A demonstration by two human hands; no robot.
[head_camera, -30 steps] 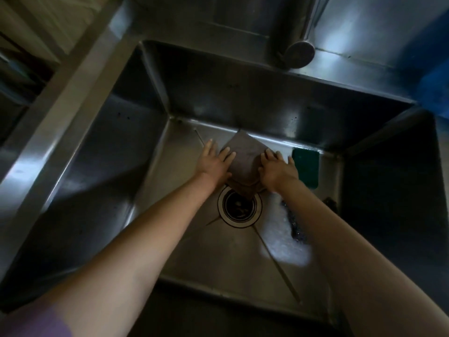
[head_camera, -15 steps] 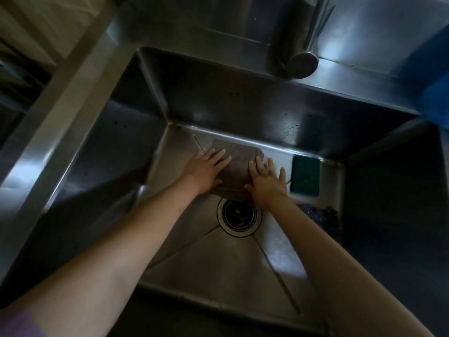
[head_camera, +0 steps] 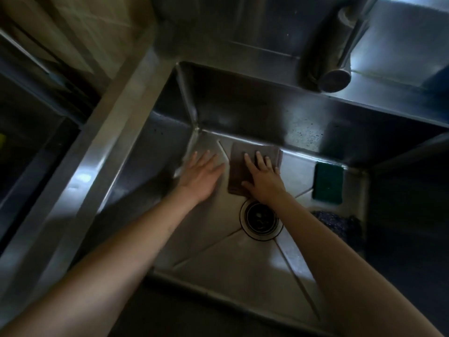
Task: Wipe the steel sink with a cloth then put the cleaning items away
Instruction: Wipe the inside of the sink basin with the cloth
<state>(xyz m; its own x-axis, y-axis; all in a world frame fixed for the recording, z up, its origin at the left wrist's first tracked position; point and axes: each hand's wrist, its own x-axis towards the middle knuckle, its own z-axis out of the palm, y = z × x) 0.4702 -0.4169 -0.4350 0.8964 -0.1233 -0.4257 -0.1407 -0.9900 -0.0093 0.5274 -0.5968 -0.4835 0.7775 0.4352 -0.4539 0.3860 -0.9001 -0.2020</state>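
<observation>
One hand left cloth (head_camera: 243, 166) | left hand (head_camera: 201, 175) now flat on steel | right hand (head_camera: 263, 180) presses cloth, fingers spread

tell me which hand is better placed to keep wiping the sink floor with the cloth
Right. The right hand lies flat on the brown cloth near the back wall; the left hand rests on bare steel beside it, off the cloth.
</observation>
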